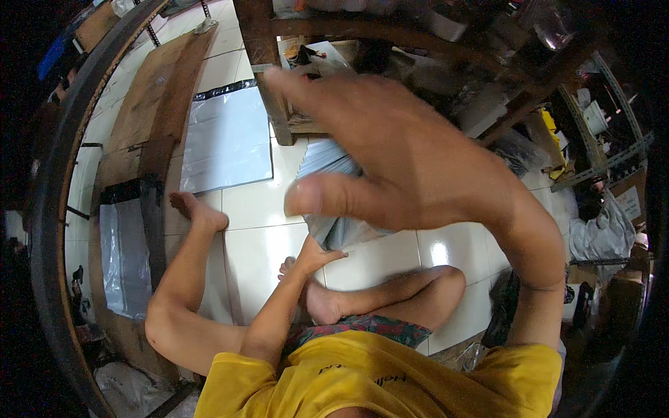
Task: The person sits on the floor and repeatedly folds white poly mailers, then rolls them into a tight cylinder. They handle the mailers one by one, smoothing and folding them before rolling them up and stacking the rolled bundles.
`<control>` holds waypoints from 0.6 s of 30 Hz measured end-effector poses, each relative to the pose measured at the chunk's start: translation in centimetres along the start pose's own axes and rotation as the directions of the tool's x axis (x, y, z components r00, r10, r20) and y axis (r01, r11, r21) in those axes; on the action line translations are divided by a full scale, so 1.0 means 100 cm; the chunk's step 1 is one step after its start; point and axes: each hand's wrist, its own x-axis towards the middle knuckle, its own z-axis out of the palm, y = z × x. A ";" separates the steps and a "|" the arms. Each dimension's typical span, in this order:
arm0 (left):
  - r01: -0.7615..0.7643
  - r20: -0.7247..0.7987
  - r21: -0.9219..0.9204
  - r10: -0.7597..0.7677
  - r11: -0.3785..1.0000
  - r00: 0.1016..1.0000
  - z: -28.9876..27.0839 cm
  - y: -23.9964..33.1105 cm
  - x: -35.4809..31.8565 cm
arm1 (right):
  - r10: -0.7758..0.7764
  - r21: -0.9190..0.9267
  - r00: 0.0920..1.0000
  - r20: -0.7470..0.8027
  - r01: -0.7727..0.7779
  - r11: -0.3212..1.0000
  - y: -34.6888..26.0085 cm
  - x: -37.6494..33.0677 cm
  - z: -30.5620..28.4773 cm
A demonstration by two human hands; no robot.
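My right hand is raised close to the camera and fills the middle of the view. Its fingers are stretched out and the thumb stands apart, with nothing held. Lower down, my left hand is at the near end of a bundle of grey-blue plastic bags. Its thumb points right, while its other fingers are partly hidden at the bundle. Layered edges show at the bundle's far end; my right hand covers much of the rest. A flat stack of pale plastic bags with a black edge lies on the floor to the left.
Brown boards lie along the left, with another grey plastic stack on them. A wooden shelf post stands ahead. Metal racks and a crumpled pale bag are at right. My bent legs rest on white floor tiles.
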 end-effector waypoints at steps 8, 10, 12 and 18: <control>0.012 -0.123 0.074 -0.002 0.997 0.992 0.011 -0.023 0.005 | 0.364 0.113 0.931 -0.022 -0.359 0.926 0.007 -0.004 -0.029; 0.049 -0.108 0.050 -0.044 0.998 0.993 0.017 -0.013 0.004 | 0.436 -0.146 0.897 0.068 -0.423 0.894 0.005 -0.032 -0.020; 0.037 -0.192 0.053 -0.026 0.998 0.981 0.036 -0.015 0.003 | 0.497 -0.176 0.863 0.090 -0.477 0.861 -0.002 -0.038 -0.019; 0.024 -0.124 0.145 -0.006 0.989 0.992 0.036 -0.043 -0.011 | 0.288 -0.043 0.918 0.274 -0.287 0.957 -0.034 -0.020 -0.022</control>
